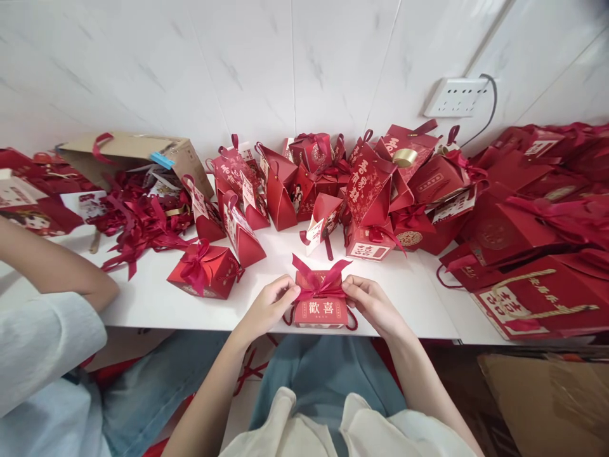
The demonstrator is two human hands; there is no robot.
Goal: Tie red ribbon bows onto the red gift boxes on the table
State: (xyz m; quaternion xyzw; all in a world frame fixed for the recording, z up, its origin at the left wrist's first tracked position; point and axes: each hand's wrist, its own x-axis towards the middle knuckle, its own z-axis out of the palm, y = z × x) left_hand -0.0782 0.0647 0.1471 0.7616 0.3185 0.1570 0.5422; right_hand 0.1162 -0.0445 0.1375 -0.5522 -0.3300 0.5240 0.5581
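A small red gift box (320, 310) with gold characters stands at the near edge of the white table (157, 304). A red ribbon bow (320, 284) sits on its top. My left hand (268, 306) pinches the bow's left loop. My right hand (370, 302) pinches the right loop. Both hands are closed on the ribbon, one on each side of the box.
Several red gift boxes (205, 270) and red bags (537, 298) crowd the table's back and right. A heap of loose red ribbons (137, 225) and a cardboard box (137, 155) lie at the left. Another person's arm (52, 266) rests on the left. A socket (454, 96) hangs on the wall.
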